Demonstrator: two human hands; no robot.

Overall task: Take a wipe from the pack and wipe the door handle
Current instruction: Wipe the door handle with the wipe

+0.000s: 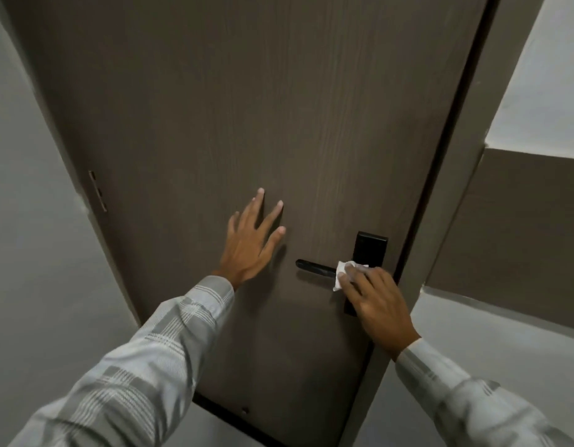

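A black lever door handle [314, 268] sticks out leftward from a black lock plate [370, 248] on the right side of a dark brown door [247, 108]. My right hand [377, 304] presses a white wipe [343, 273] against the handle's inner end, near the plate. The wipe is partly hidden under my fingers. My left hand [251, 243] lies flat on the door with fingers spread, left of the handle's tip and holding nothing. The pack of wipes is not in view.
The door frame [446, 221] runs down the right of the door. A hinge [98, 191] shows on the left edge. Grey walls flank both sides, and a brown panel [521, 237] stands at the right.
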